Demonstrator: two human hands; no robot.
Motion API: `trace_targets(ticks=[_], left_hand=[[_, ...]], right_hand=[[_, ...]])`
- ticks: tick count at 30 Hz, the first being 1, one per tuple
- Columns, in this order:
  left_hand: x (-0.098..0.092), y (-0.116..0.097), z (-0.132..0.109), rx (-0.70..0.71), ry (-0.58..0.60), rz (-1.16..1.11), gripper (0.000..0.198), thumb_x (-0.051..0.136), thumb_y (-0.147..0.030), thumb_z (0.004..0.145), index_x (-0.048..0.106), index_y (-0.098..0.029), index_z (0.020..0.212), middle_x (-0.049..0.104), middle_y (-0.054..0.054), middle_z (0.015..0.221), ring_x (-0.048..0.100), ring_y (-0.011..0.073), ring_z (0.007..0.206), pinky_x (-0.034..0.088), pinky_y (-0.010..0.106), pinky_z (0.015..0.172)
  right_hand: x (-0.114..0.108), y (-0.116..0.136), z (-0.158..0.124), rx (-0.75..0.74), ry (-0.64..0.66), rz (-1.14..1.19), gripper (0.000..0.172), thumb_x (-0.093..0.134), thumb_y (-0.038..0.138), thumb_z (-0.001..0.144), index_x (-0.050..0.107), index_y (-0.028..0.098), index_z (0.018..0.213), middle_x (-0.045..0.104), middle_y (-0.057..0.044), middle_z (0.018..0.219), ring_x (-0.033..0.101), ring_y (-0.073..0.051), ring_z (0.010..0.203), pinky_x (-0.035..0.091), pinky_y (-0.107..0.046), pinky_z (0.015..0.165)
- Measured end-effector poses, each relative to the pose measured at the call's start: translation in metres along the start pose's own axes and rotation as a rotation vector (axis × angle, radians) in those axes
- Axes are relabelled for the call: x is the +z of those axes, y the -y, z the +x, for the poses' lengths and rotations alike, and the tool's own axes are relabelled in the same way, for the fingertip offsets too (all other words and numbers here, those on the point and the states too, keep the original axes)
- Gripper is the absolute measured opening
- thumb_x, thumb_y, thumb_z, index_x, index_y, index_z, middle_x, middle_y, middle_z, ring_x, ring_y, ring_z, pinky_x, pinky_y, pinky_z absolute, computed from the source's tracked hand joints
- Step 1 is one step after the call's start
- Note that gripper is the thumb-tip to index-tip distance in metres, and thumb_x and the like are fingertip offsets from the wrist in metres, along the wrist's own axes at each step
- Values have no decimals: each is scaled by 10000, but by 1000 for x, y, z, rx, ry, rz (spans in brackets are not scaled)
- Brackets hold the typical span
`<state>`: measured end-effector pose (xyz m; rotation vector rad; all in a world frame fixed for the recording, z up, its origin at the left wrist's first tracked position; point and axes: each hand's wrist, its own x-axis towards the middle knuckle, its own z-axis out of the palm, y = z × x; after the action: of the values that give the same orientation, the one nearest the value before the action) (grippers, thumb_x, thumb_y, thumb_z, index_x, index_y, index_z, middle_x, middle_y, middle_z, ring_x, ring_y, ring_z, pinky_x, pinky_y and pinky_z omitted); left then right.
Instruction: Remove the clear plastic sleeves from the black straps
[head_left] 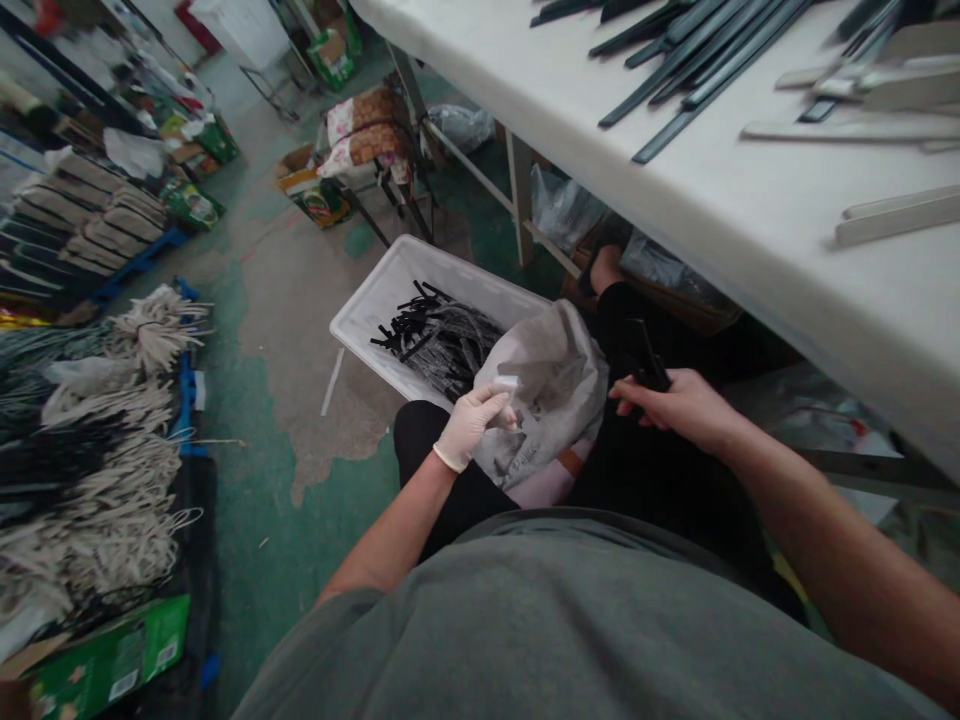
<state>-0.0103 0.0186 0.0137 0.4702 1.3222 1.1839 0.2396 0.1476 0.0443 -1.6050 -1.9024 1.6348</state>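
Observation:
My left hand (471,422), in a white glove, is closed on the edge of a crumpled grey plastic bag (547,395) that lies over my lap. My bare right hand (679,403) is closed round a small black part (646,362) just right of the bag. Beyond the bag on the floor stands a white plastic bin (390,290) holding a heap of black strip-shaped parts (442,340). I am sitting, with my black trousers and grey shirt filling the lower view.
A white table (750,210) runs along the right with long dark strips (690,60) and pale bars (900,215) on it. Bundles of cords (97,470) lie on the left. Cartons (315,190), a stool (371,135) and stacked goods stand further off on the green floor.

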Motion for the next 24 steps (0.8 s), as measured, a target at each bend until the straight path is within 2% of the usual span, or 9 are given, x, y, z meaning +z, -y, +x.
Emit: trace_targets(ticks=[2,3,5,8,11,17,21,24], left_hand=[[12,-7,-13,22,33,44,455,744,-487,700,672,-150,997,637,-15,617,594,116,551,505,264,614],[18,-9,-18,33,56,73,431,738,-483,709,670,-151,974,639,-13,619,593,114,546,504,262,608],[30,-12,-25,39,100,122,388,732,-480,715,660,-151,907,641,-9,624,594,111,547,504,258,604],[40,-12,-27,-5,143,146,402,762,-482,675,635,-155,872,641,-6,641,599,115,551,498,257,582],[40,-8,-26,-44,152,130,467,795,-473,635,628,-156,935,642,-9,667,607,122,565,489,254,572],[15,-3,-35,-78,168,118,411,799,-455,640,625,-140,839,624,-14,652,542,81,520,436,223,550],[-3,-2,-40,-110,207,236,364,792,-429,642,651,-136,807,623,-8,674,541,88,571,423,224,584],[-14,0,-38,-95,255,420,304,778,-389,646,679,-133,779,623,-8,689,541,98,623,417,224,621]], right_hand=[[15,18,-9,31,268,155,376,671,541,726,683,165,713,634,-18,575,428,-92,383,391,-252,417],[25,26,-13,37,343,191,392,677,549,724,659,163,658,588,0,511,398,-80,364,375,-242,404],[43,37,-16,43,358,266,446,672,562,736,575,171,543,468,33,399,363,-70,348,353,-228,393],[62,46,-9,46,236,446,375,750,479,687,551,178,584,428,66,391,341,-56,353,361,-213,395],[63,52,4,23,140,541,290,810,327,610,579,168,684,487,68,451,359,-49,365,361,-200,386],[33,59,29,-37,-160,573,211,744,211,658,541,168,619,498,60,470,351,-41,354,378,-196,370],[19,64,40,-81,-250,554,171,710,163,701,562,172,615,514,49,471,360,-54,358,390,-211,377],[11,72,42,-101,-296,540,174,683,133,751,572,172,623,543,39,498,365,-56,374,408,-226,408]])
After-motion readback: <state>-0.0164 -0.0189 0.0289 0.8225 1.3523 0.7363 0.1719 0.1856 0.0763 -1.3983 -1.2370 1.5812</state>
